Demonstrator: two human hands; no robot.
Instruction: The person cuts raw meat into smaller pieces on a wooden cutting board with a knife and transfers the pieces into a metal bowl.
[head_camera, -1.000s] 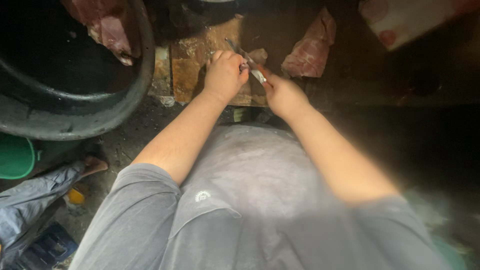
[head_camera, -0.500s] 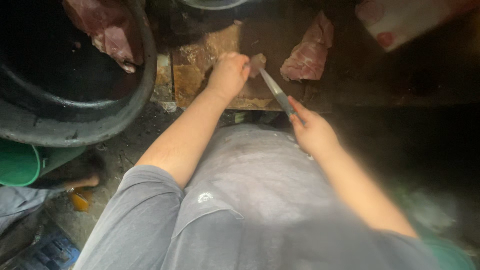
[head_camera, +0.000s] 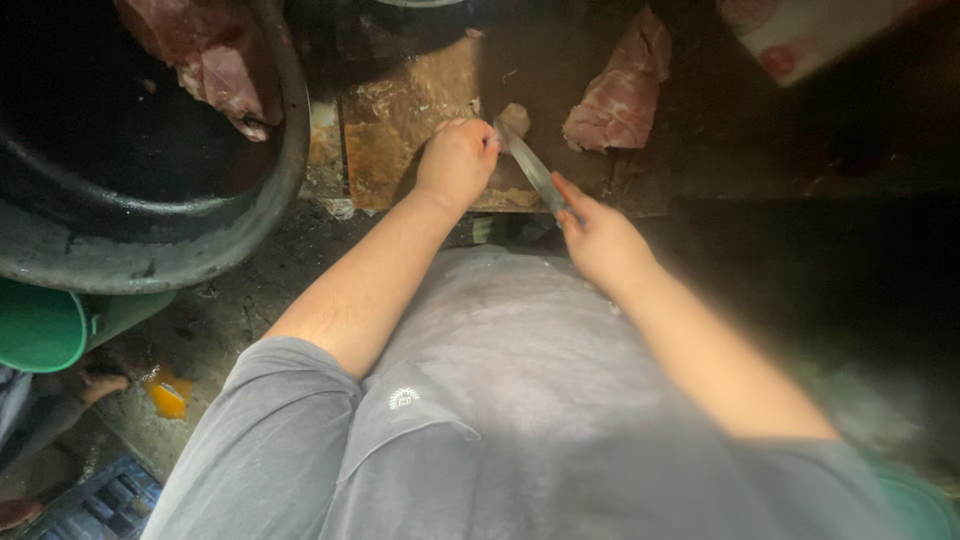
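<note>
Knife (head_camera: 532, 168) in right hand (head_camera: 600, 240), seemingly touching meat scrap (head_camera: 514, 118)

The right hand (head_camera: 600, 240) has pulled back from the left hand (head_camera: 455, 160), drawing the knife (head_camera: 532, 170) out until only its tip lies by the small meat piece (head_camera: 515, 118).

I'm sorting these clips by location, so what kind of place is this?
Probably a rough meat-cutting spot or butcher's work area: a worn wooden cutting board, raw meat on it, a knife in the right hand, and a big black tub.
</note>
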